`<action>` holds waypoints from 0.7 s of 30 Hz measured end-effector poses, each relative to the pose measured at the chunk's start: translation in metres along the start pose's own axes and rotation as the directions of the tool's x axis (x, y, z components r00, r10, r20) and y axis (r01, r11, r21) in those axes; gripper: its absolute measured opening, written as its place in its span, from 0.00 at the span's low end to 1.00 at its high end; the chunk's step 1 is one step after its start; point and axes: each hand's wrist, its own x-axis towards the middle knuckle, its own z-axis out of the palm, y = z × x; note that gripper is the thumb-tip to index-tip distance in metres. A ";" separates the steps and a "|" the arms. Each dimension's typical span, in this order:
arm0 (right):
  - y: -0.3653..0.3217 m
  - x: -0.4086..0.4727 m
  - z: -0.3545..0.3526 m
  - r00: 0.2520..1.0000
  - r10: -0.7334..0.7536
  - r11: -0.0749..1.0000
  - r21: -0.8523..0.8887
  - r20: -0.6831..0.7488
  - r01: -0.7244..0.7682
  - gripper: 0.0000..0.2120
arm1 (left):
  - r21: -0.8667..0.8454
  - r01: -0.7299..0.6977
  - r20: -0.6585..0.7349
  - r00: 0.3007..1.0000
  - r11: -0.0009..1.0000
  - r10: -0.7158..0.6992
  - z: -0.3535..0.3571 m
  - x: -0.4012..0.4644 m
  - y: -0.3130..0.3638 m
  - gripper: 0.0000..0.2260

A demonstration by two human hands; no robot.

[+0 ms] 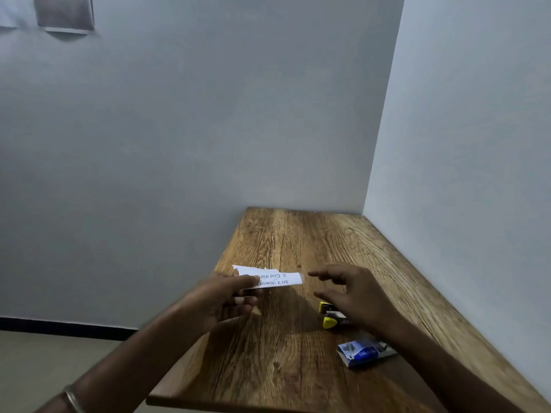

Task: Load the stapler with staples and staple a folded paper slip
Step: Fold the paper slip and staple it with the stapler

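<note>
My left hand [229, 296] pinches the left end of a white folded paper slip [277, 278] with printed text, holding it just above the wooden table [268, 353]. My right hand [351, 290] hovers to the right of the slip with fingers spread and relaxed, holding nothing. Directly beneath that hand lies a small yellow and black stapler [329, 315] on the table, partly hidden by the hand. A blue staple box [362, 351] lies nearer the front right, with its inner tray slid partly out.
The table stands in a corner, with grey walls [462, 144] close behind it and along its right side. Its left edge drops off to the floor [44, 368]. A metal bangle [73, 399] sits on my left wrist.
</note>
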 end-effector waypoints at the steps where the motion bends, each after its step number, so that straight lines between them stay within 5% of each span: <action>1: -0.006 0.003 0.005 0.998 -0.062 0.998 -0.027 0.009 0.062 0.17 | 0.017 0.002 0.001 1.000 1.000 -0.002 -0.002 0.000 0.001 0.11; 8: -0.033 0.020 0.041 0.949 -0.276 0.934 -0.193 0.151 0.302 0.14 | 0.133 0.030 0.044 0.998 0.991 -0.036 -0.019 0.004 0.001 0.09; 21: -0.029 0.024 0.082 0.947 -0.254 0.931 -0.215 0.195 0.294 0.12 | 0.399 -0.023 -0.068 0.996 0.917 0.054 -0.047 0.000 0.006 0.13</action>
